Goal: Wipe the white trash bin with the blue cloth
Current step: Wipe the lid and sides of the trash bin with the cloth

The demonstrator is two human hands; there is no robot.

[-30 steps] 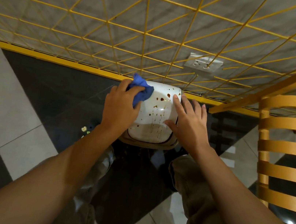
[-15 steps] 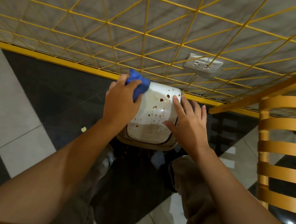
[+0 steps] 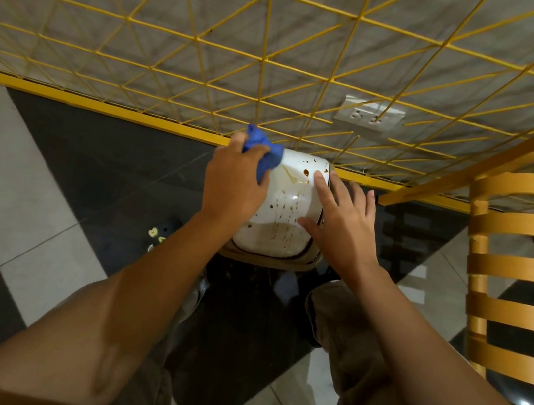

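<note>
The white trash bin (image 3: 282,215) stands on the dark floor between my knees, its lid spotted and streaked with brown stains. My left hand (image 3: 232,181) is shut on the bunched blue cloth (image 3: 264,153) and presses it on the lid's far left corner. My right hand (image 3: 342,222) lies flat on the bin's right side, fingers spread, thumb on the lid.
A yellow wire grid (image 3: 262,59) fronts the grey wall just behind the bin, with a wall socket (image 3: 368,115) behind it. A yellow slatted chair (image 3: 521,275) stands at the right. Small pale bits (image 3: 153,234) lie on the black-and-white tiled floor to the left.
My left hand has slid the blue cloth across the lid's far left area, smearing stains there. The right hand has stayed in place on the bin.
</note>
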